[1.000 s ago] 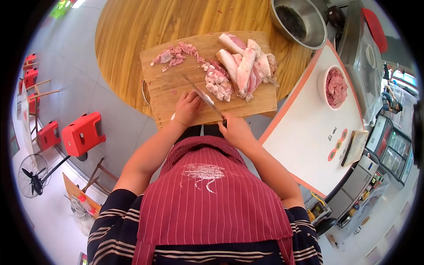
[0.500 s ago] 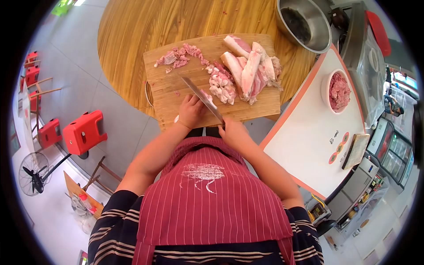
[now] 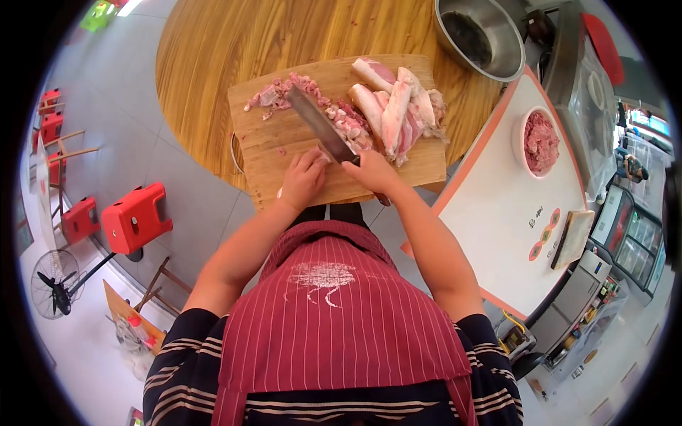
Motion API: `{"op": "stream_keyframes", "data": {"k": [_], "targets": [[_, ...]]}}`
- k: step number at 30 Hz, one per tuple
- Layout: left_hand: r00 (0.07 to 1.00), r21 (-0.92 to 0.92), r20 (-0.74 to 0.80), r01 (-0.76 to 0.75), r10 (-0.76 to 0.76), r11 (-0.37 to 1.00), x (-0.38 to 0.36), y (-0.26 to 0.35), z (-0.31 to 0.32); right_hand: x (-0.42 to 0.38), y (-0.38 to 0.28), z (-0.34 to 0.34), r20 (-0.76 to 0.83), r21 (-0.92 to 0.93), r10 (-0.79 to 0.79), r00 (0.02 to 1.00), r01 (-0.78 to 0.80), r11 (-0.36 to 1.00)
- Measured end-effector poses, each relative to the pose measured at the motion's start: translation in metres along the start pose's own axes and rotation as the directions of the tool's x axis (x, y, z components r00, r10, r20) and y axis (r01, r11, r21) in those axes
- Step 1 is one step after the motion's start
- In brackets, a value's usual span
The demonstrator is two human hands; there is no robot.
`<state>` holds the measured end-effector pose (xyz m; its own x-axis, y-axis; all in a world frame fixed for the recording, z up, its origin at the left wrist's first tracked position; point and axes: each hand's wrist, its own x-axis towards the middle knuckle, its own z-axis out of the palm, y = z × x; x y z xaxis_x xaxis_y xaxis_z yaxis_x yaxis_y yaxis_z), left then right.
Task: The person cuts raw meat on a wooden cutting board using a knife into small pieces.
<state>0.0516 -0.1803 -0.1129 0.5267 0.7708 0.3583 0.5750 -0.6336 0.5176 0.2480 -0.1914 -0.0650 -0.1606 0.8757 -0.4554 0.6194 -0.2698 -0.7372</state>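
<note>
My right hand (image 3: pixel 371 172) grips the dark handle of a knife (image 3: pixel 320 126), its broad blade slanting up and left over the cutting board (image 3: pixel 263 156). Close to the blade, my left hand (image 3: pixel 304 174) rests on the board with curled fingers on a small piece of meat (image 3: pixel 325 155), mostly hidden by the fingers and blade. Chopped meat (image 3: pixel 349 126) lies just right of the blade. More small meat bits (image 3: pixel 273 94) are spread at the board's upper left. Thick slabs of pork with skin (image 3: pixel 394 113) are piled on the right.
The board lies on a round wooden table (image 3: pixel 206 85). A steel basin (image 3: pixel 508 60) stands at its upper right. On a white table (image 3: pixel 497 234) to the right is a bowl of minced meat (image 3: pixel 541 145). A red stool (image 3: pixel 136 219) and a fan (image 3: pixel 58 284) stand left.
The knife has moved up and away from me, and the blade now shows its flat side near the chopped meat. My right hand moved forward; my left hand stayed nearly in place.
</note>
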Motion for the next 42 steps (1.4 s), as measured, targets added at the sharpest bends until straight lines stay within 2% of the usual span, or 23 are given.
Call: {"op": "stream_keyframes", "data": {"k": [2,3,5,9,11,14,21,23,26,30,32,35,37,39,41,42], "targets": [[0.994,-0.018,-0.107,0.021,-0.023,1.0,-0.007,-0.001,0.004,-0.014,0.006,-0.017,0.028,0.148,0.27,0.962,-0.271,0.951],[0.994,-0.02,-0.104,0.033,-0.035,0.999,-0.009,-0.001,0.003,-0.022,-0.002,-0.018,0.039,0.144,0.274,0.961,-0.277,0.95],[0.999,-0.019,-0.042,0.026,-0.027,0.999,-0.007,-0.001,0.002,-0.044,-0.019,-0.02,-0.095,0.064,0.211,0.973,-0.205,0.977],[0.998,0.01,0.029,0.06,-0.06,0.998,-0.013,-0.006,0.006,-0.081,-0.036,0.007,-0.115,-0.091,0.102,0.988,-0.113,0.989],[1.0,-0.017,-0.017,0.024,-0.024,1.0,-0.012,-0.006,0.006,-0.092,-0.044,0.01,0.045,-0.21,0.275,0.96,-0.26,0.943],[1.0,-0.007,0.015,0.026,-0.026,1.0,-0.012,-0.006,0.005,-0.099,-0.046,0.013,-0.013,-0.225,0.276,0.961,-0.271,0.936],[0.998,0.027,0.03,0.048,-0.049,0.999,-0.006,-0.005,0.002,-0.042,-0.038,0.033,-0.022,-0.203,0.16,0.987,-0.161,0.966],[0.998,-0.003,0.008,0.062,-0.062,0.998,-0.006,-0.002,0.003,-0.051,-0.037,0.027,0.043,-0.233,0.224,0.974,-0.208,0.95],[0.997,-0.033,0.045,0.065,-0.063,0.997,-0.007,-0.002,0.001,-0.092,-0.036,0.016,0.04,-0.215,0.32,0.947,-0.305,0.928],[0.992,-0.055,0.066,0.115,-0.112,0.992,-0.008,-0.004,0.005,-0.097,-0.028,0.018,0.013,-0.191,0.33,0.944,-0.321,0.927],[0.996,-0.052,0.034,0.085,-0.083,0.995,-0.006,-0.005,0.004,-0.063,-0.026,0.026,0.052,-0.21,0.259,0.964,-0.244,0.947],[0.996,-0.022,0.04,0.085,-0.084,0.996,-0.003,-0.003,0.0,-0.017,-0.021,0.038,-0.022,-0.204,0.165,0.986,-0.166,0.965],[0.998,-0.033,0.028,0.066,-0.065,0.997,-0.003,-0.003,0.0,-0.002,-0.018,0.04,-0.075,-0.149,0.019,0.997,-0.03,0.988],[0.998,-0.049,0.013,0.055,-0.054,0.997,-0.004,-0.002,0.003,0.001,-0.001,0.021,-0.07,-0.114,-0.025,0.997,0.017,0.993],[0.998,-0.001,-0.067,0.02,-0.02,1.0,-0.004,-0.002,0.005,-0.009,0.013,-0.005,-0.057,-0.082,-0.07,0.996,0.065,0.995],[0.997,0.001,-0.069,0.027,-0.027,1.0,-0.004,-0.002,0.004,-0.018,0.012,-0.023,-0.007,0.074,0.183,0.983,-0.182,0.98]]}}
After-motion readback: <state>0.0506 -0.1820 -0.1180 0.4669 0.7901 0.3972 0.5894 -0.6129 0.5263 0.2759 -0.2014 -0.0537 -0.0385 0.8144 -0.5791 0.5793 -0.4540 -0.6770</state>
